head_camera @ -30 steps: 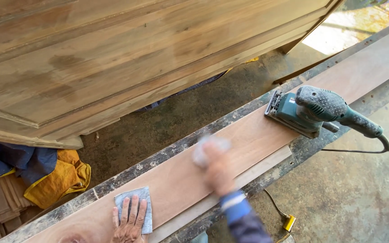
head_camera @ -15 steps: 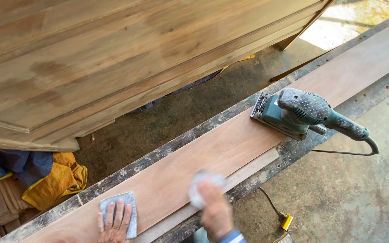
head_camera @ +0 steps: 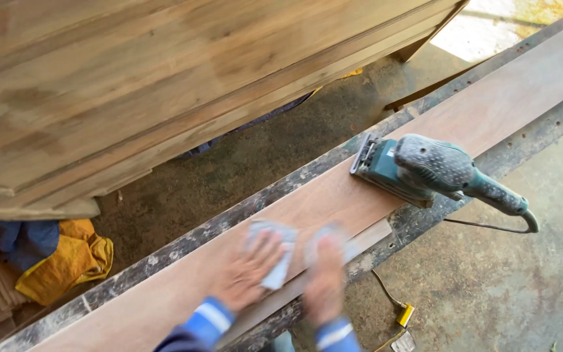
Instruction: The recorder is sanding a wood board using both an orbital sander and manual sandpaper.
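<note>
1. The left hand (head_camera: 249, 268) is pressing flat on a grey sheet of sandpaper (head_camera: 275, 251), fingers spread and not curled round it; the grip is a flat-palm hold, seemingly to spread pressure over the sheet.
2. The right hand (head_camera: 324, 277) is lying just beside the left, over a second grey sandpaper piece (head_camera: 333, 238); the blur is hiding how far the fingers are closed, so I cannot tell that grip.
3. Both hands are resting on a long reddish-brown plank (head_camera: 490, 104), which is running away from the hands toward the upper right; a narrower pale strip (head_camera: 366, 238) is lying along the plank's edge just right of the right hand.
4. A teal electric sander (head_camera: 418, 169) is sitting pad-down on the plank well beyond the hands, its handle pointing away and its cord (head_camera: 490, 227) trailing off; nobody is touching it.
5. The plank is lying on a dark, paint-flecked counter (head_camera: 184, 244) whose rim is showing on both sides.
6. Beyond the hands a large panelled wooden door (head_camera: 164, 85) is leaning over a concrete floor (head_camera: 490, 293); blue and yellow cloths (head_camera: 53, 251) are heaped far to the left of the left hand; sunlight is falling at the top right.
</note>
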